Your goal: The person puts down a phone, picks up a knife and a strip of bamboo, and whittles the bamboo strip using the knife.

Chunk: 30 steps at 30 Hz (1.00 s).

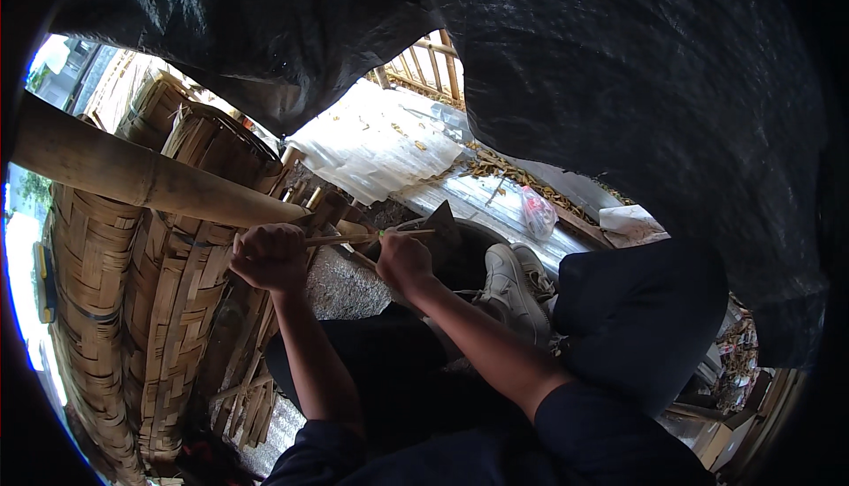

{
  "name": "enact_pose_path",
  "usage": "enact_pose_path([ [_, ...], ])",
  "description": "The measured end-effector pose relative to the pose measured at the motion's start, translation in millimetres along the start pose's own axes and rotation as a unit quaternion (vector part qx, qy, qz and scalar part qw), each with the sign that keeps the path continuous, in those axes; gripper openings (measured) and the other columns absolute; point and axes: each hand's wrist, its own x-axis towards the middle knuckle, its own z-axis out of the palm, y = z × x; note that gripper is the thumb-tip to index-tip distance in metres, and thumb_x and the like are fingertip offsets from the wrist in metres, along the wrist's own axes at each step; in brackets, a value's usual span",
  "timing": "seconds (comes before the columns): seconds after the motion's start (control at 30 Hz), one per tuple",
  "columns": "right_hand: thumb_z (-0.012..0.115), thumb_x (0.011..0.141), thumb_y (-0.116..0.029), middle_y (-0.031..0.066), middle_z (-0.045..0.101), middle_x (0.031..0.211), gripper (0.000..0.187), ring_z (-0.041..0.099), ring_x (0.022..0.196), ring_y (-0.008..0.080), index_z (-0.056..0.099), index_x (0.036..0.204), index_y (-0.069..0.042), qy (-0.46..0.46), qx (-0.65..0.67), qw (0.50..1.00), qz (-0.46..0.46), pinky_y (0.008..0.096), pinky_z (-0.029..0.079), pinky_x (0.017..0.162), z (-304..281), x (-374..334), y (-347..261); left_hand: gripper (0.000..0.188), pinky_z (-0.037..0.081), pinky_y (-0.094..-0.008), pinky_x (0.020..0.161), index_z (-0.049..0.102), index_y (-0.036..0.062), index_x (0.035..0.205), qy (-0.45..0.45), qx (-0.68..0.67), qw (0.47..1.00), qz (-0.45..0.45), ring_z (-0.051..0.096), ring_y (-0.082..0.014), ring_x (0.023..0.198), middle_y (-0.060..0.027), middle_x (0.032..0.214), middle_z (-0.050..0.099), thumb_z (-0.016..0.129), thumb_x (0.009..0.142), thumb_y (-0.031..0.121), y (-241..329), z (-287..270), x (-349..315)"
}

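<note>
head view: left hand (268, 256) and right hand (405, 261) grip a thin stick (334, 239).

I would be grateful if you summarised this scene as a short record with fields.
Left hand: closed around a thin pale stick
Right hand: closed on the same stick, its tip sticking out past the fist
Left side: thick bamboo pole slanting across woven rolls
Upper area: dark hanging sheet
Footwear: white shoes
Beyond the shoes: plastic bag by pale sheeting
</note>
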Motion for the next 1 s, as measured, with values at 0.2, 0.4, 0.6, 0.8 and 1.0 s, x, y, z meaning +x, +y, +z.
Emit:
enact_pose_path([
  [0.2, 0.053, 0.081, -0.007, 0.0234, 0.065, 0.073, 0.011, 0.067, 0.073, 0.036, 0.055, 0.086, 0.002, -0.001, 0.045, 0.998, -0.045, 0.0423, 0.055, 0.064, -14, -21, -60, 0.046, 0.013, -0.028, 0.036, 0.022, 0.0166, 0.053, -0.005, 0.02, 1.0, 0.001, 0.013, -0.0093, 0.036, 0.0029, 0.045, 0.016, 0.034, 0.089, 0.042, 9, -9, 0],
  [0.4, 0.048, 0.089, -0.013, 0.0251, 0.063, 0.069, 0.015, 0.066, 0.071, 0.0384, 0.052, 0.086, 0.001, 0.022, 0.016, 1.0, 0.007, 0.0448, 0.054, 0.062, 11, -1, 55, 0.048, 0.012, -0.0276, 0.036, 0.021, 0.0163, 0.053, 0.004, 0.01, 1.0, 0.009, 0.01, -0.0094, 0.037, 0.0035, 0.045, 0.014, 0.034, 0.089, 0.045, 3, -13, 0],
  [0.6, 0.05, 0.088, -0.012, 0.0242, 0.063, 0.067, 0.014, 0.066, 0.071, 0.0387, 0.052, 0.085, 0.001, 0.011, 0.047, 0.997, -0.057, 0.0464, 0.054, 0.062, -10, -22, -61, 0.046, 0.012, -0.0281, 0.037, 0.022, 0.0164, 0.053, 0.004, 0.008, 1.0, 0.002, 0.011, -0.0095, 0.037, 0.003, 0.045, 0.015, 0.033, 0.089, 0.043, 5, -8, -1],
  [0.8, 0.05, 0.088, -0.012, 0.023, 0.064, 0.069, 0.014, 0.066, 0.071, 0.0384, 0.055, 0.087, 0.001, 0.067, 0.019, 0.998, -0.01, 0.0468, 0.054, 0.064, 23, -3, 25, 0.045, 0.012, -0.0288, 0.038, 0.022, 0.0162, 0.053, -0.001, 0.014, 1.0, 0.001, 0.011, -0.0097, 0.037, 0.0026, 0.045, 0.015, 0.033, 0.089, 0.041, 1, -4, 3],
  [1.0, 0.051, 0.085, -0.008, 0.0255, 0.063, 0.069, 0.011, 0.066, 0.071, 0.038, 0.055, 0.085, 0.002, 0.032, 0.03, 0.999, -0.022, 0.047, 0.054, 0.063, 13, -3, 10, 0.047, 0.012, -0.0282, 0.037, 0.021, 0.0164, 0.053, -0.004, 0.023, 1.0, 0.001, 0.011, -0.0096, 0.037, 0.0032, 0.045, 0.013, 0.033, 0.089, 0.043, 4, -7, 0],
])
